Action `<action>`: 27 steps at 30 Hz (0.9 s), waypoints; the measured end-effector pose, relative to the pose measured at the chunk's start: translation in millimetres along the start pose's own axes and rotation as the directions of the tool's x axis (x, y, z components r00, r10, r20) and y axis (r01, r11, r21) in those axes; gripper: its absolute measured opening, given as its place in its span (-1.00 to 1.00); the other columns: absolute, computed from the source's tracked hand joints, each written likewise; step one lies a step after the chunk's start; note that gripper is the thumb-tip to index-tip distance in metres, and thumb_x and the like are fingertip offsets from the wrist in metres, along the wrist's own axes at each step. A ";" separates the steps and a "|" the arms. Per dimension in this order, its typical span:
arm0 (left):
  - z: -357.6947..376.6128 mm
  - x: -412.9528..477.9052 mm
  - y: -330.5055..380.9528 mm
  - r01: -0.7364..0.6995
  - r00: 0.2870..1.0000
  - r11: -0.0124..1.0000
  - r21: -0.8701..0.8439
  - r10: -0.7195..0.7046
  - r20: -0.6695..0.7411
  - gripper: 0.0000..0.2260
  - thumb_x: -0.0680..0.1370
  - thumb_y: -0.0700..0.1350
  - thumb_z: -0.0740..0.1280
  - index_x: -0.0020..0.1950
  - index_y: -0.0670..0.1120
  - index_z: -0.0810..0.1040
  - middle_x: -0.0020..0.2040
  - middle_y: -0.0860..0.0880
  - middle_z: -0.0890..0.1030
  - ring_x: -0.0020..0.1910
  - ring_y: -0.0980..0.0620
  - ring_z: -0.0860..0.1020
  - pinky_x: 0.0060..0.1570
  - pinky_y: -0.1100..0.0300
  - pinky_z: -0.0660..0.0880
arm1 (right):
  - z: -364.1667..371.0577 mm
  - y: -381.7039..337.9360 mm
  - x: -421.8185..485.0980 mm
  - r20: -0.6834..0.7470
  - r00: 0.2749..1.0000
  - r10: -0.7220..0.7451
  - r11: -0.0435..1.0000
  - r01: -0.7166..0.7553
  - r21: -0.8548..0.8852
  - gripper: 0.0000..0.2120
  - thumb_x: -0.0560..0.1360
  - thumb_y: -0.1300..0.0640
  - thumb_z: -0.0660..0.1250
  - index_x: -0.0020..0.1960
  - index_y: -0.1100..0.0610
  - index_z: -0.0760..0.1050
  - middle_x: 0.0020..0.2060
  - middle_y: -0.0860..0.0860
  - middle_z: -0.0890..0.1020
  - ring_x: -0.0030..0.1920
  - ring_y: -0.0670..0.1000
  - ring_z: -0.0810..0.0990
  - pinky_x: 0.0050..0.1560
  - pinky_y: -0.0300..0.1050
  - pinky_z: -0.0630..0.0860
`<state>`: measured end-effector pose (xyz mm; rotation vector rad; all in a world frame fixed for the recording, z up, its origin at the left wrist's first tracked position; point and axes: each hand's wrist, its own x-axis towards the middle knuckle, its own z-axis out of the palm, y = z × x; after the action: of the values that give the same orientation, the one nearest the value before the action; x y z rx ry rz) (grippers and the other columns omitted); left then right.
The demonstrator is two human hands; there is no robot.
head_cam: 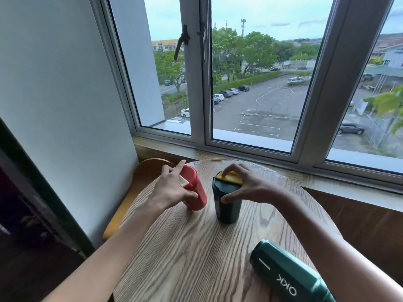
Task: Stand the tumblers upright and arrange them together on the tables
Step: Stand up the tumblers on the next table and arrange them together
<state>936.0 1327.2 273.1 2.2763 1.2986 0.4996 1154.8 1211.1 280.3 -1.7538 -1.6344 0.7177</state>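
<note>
A red tumbler (196, 188) stands tilted on the round wooden table (196, 253), its top leaning toward the window. My left hand (172, 188) grips it around the upper body. Just right of it a dark green tumbler (227, 205) with a yellow lid tab stands upright. My right hand (246, 186) holds its lid from above, fingertips curled on the rim. A third green tumbler (290, 273) marked "OKK" lies on its side at the table's near right edge, under my right forearm.
A wooden chair seat (139, 182) sits left of the table, against a white wall. A wooden sill (327, 182) and large window run behind the table. A dark cabinet edge (32, 203) stands at the far left.
</note>
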 end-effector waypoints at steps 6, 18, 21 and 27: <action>10.7 -18.4 13.8 -0.006 1.000 0.997 0.077 0.009 -0.029 0.07 0.21 0.22 0.58 0.58 0.09 0.07 0.34 -0.10 0.30 0.35 -0.15 0.40 0.35 0.00 0.37 | 0.6 4.6 0.5 -0.008 1.000 -0.013 1.000 0.013 0.022 -0.45 0.23 0.05 0.63 0.13 -0.07 0.45 0.21 -0.07 0.37 0.17 0.02 0.45 0.17 -0.04 0.52; 64.7 -35.8 -23.4 0.085 0.962 0.815 -0.573 -0.218 -0.167 -0.11 0.06 0.11 0.64 0.31 0.00 0.39 0.13 -0.03 0.64 0.12 0.01 0.61 0.16 -0.06 0.57 | -10.1 15.7 -2.3 0.111 0.993 -0.034 0.999 0.032 0.024 -0.33 0.25 0.41 0.50 0.28 0.05 0.41 0.32 0.01 0.30 0.30 -0.01 0.33 0.16 -0.33 0.38; 63.4 -40.5 -21.4 0.089 0.964 0.832 -0.547 -0.211 -0.164 -0.11 -0.03 0.18 0.62 0.25 0.02 0.44 0.10 0.01 0.62 0.11 0.02 0.59 0.14 -0.01 0.57 | -10.8 18.1 -1.9 0.093 0.995 -0.043 0.999 0.044 -0.001 -0.35 0.25 0.39 0.51 0.25 0.00 0.42 0.26 0.05 0.35 0.26 -0.03 0.34 0.04 -0.51 0.32; 71.4 -66.8 -14.8 0.051 0.976 0.829 -0.557 -0.159 -0.147 -0.17 -0.01 0.16 0.66 0.18 0.12 0.39 0.11 0.03 0.58 0.13 0.03 0.56 0.10 0.03 0.58 | -10.4 17.1 0.9 0.071 0.996 -0.052 0.998 0.053 -0.016 -0.34 0.20 0.27 0.56 0.21 -0.05 0.43 0.26 0.05 0.39 0.27 0.01 0.37 0.10 -0.33 0.37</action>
<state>930.6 1260.1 200.7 1.6957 1.1643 0.9345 1173.9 1210.5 274.2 -1.7085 -1.7322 0.7505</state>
